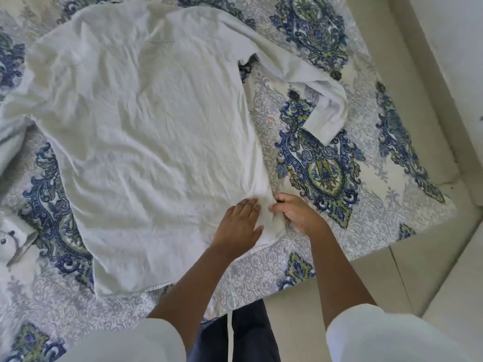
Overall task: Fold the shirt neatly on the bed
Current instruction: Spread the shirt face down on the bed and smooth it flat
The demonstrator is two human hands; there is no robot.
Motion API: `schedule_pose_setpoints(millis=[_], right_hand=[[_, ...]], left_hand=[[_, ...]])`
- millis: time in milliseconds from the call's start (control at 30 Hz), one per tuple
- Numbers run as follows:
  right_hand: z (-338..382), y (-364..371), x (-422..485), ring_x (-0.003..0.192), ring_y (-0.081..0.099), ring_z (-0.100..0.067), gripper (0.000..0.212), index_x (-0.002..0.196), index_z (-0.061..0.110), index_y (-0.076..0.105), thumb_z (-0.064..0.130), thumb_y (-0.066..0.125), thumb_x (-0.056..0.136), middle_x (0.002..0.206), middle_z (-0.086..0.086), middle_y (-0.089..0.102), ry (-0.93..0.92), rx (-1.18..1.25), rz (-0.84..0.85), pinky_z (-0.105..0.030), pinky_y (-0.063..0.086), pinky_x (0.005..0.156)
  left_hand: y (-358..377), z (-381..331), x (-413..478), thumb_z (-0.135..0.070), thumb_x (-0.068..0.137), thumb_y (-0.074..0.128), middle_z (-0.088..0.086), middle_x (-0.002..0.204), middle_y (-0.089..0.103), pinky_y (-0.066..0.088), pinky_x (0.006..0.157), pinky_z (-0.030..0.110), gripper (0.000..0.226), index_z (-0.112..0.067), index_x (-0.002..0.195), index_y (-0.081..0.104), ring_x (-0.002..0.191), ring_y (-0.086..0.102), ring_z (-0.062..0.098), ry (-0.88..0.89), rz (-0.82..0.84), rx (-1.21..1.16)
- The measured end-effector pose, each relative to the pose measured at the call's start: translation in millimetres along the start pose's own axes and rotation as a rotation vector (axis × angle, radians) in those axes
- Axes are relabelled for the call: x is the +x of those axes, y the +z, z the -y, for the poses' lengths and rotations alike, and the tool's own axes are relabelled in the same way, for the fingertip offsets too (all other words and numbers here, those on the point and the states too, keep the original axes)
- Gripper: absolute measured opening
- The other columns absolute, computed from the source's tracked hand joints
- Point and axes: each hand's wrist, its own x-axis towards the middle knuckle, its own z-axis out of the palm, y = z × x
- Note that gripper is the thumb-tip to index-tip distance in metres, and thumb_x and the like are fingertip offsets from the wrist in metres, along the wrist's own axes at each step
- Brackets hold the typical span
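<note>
A white long-sleeved shirt point(146, 121) lies spread out and wrinkled on the bed point(339, 194), collar end far from me. Its right sleeve point(321, 100) bends down over the patterned cover, cuff toward me. The left sleeve runs off the left edge. My left hand point(239, 226) rests flat on the shirt's near right corner, fingers together. Just beside it, my right hand point(295, 211) pinches the hem edge of that same corner, fingers curled on the fabric.
The bedcover has a blue, green and grey paisley print. Another white garment with dark buttons point(15, 239) lies at the left edge. The bed's corner ends at the right, with pale floor tiles point(431, 283) and a wall beyond. My legs stand against the near edge.
</note>
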Motion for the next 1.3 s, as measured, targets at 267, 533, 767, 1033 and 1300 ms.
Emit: schedule_pose_setpoints(millis=[267, 533, 767, 1033, 1300], right_hand=[[-16.7, -5.6, -9.5, 0.062, 0.047, -0.020, 0.031, 0.083, 0.009, 0.064, -0.005, 0.036, 0.087, 0.071, -0.010, 0.053, 0.021, 0.192, -0.020, -0.032, 0.036, 0.055], [-37.5, 9.3, -27.2, 0.089, 0.060, -0.017, 0.043, 0.112, 0.011, 0.055, -0.015, 0.056, 0.079, 0.097, -0.004, 0.063, -0.143, 0.093, 0.058, -0.025, 0.051, 0.074], [-39.7, 43.1, -23.9, 0.088, 0.061, -0.019, 0.049, 0.111, 0.008, 0.052, 0.022, 0.078, 0.072, 0.098, -0.003, 0.063, -0.341, -0.255, -0.278, -0.034, 0.050, 0.081], [-35.9, 49.9, -29.5, 0.080, 0.058, -0.022, 0.017, 0.097, 0.005, 0.057, 0.009, 0.062, 0.082, 0.085, -0.001, 0.059, -0.328, -0.133, -0.538, -0.038, 0.049, 0.072], [-30.6, 47.6, -23.7, 0.083, 0.058, -0.025, 0.021, 0.098, 0.004, 0.064, -0.002, 0.048, 0.085, 0.095, -0.012, 0.066, -0.250, 0.015, -0.639, -0.034, 0.049, 0.072]], left_hand=[[-3.6, -38.6, 8.7, -0.050, 0.060, 0.073, 0.008, 0.117, 0.056, 0.055, 0.069, 0.037, 0.077, -0.009, 0.119, 0.046, 0.101, 0.058, 0.028, -0.076, 0.006, -0.042], [-22.0, -19.0, 9.5, -0.007, 0.089, 0.049, 0.002, 0.074, 0.057, 0.038, 0.063, 0.027, 0.012, -0.006, 0.086, 0.060, 0.073, 0.051, 0.018, -0.601, -0.082, -0.916], [-24.3, -5.6, 7.9, -0.009, 0.088, 0.053, 0.006, 0.065, 0.049, 0.037, 0.057, 0.028, 0.018, -0.010, 0.071, 0.057, 0.065, 0.044, 0.019, -0.703, -0.089, -1.223], [-25.9, -11.5, 7.5, -0.016, 0.089, 0.057, -0.001, 0.063, 0.052, 0.035, 0.055, 0.023, 0.015, -0.003, 0.082, 0.061, 0.057, 0.043, 0.010, -0.579, -0.064, -1.007], [-29.7, -30.5, 3.4, -0.019, 0.093, 0.050, -0.004, 0.069, 0.055, 0.034, 0.054, 0.021, 0.014, -0.011, 0.082, 0.055, 0.062, 0.048, 0.010, -0.492, -0.078, -0.772]])
